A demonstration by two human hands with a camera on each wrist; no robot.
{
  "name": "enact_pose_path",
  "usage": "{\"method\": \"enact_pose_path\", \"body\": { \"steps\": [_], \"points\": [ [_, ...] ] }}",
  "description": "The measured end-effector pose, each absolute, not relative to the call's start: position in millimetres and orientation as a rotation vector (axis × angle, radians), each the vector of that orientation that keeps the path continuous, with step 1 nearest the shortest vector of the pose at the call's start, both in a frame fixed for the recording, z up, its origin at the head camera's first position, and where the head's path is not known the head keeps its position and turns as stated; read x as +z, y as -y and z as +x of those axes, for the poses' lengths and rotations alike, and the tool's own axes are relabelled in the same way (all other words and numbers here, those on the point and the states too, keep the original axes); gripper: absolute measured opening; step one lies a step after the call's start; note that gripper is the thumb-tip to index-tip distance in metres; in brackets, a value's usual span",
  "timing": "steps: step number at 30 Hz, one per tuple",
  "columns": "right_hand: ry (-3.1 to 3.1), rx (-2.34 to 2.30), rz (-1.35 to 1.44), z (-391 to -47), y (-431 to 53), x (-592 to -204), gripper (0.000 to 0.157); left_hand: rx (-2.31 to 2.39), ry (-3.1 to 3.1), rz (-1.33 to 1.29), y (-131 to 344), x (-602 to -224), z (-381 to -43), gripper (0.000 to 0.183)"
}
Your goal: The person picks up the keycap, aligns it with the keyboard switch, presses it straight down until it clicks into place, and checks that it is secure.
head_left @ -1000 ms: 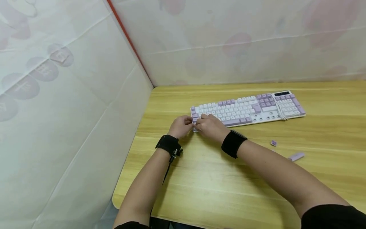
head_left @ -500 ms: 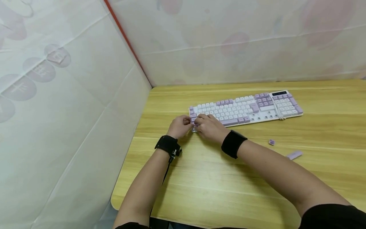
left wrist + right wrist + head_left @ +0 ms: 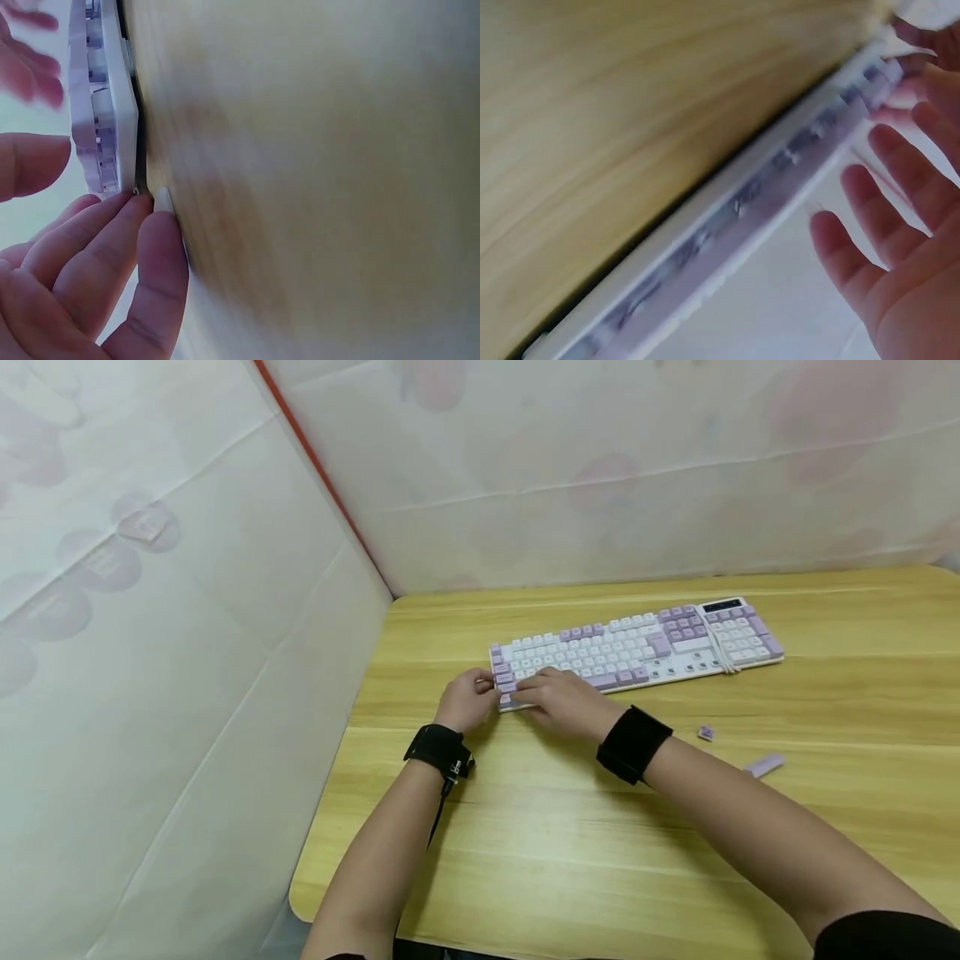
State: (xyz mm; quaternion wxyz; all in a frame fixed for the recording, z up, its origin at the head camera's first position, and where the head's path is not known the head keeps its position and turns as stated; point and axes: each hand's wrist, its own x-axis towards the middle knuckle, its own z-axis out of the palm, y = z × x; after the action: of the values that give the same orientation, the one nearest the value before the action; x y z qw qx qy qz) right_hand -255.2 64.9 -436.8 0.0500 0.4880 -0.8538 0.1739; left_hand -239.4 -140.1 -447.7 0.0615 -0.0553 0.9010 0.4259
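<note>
A: What does the head view show?
B: A white and lavender keyboard (image 3: 626,652) on the tabletop (image 3: 540,868), nearer the back edge than the front, its left end towards the left edge.
A: And the hands?
B: The left hand (image 3: 465,702) is at the keyboard's left end. The right hand (image 3: 566,700) is over its front left keys.
A: Anything else there?
B: A white cable (image 3: 717,643) crosses the keyboard's right part, just beside a row of uncovered switches (image 3: 672,670). Between the keyboard and the front edge lie a small purple keycap (image 3: 706,733) and a long lavender keycap (image 3: 766,766), the long one closer to that edge.
A: Now the left wrist view?
B: The left hand's fingertips touch the end of the keyboard, low by the tabletop, with the thumb up beside the lavender keys. I can't tell whether it grips.
A: And the right wrist view?
B: Blurred, but the right hand's fingers are spread and fairly straight, holding nothing, near the keyboard's front side.
</note>
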Motion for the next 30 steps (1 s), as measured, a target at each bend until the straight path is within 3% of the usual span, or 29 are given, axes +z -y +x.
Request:
{"method": "enact_pose_path", "body": {
  "steps": [10, 18, 30],
  "points": [
    [2.904, 0.749, 1.184, -239.2, -152.8, -411.3, 0.033, 1.411, -2.694, -0.189, 149.8, -437.3, -242.7, 0.038],
    [3.083, 0.706, 0.757, -228.5, -239.2, -397.9, 0.033, 1.752, -2.779, -0.132, 139.1, -410.1, -238.9, 0.027],
    [3.189, 0.777, 0.641, -198.7, -262.2, -418.8, 0.034, 2.014, -2.476, 0.177, 97.2, -397.3, -223.0, 0.015]
  ]
}}
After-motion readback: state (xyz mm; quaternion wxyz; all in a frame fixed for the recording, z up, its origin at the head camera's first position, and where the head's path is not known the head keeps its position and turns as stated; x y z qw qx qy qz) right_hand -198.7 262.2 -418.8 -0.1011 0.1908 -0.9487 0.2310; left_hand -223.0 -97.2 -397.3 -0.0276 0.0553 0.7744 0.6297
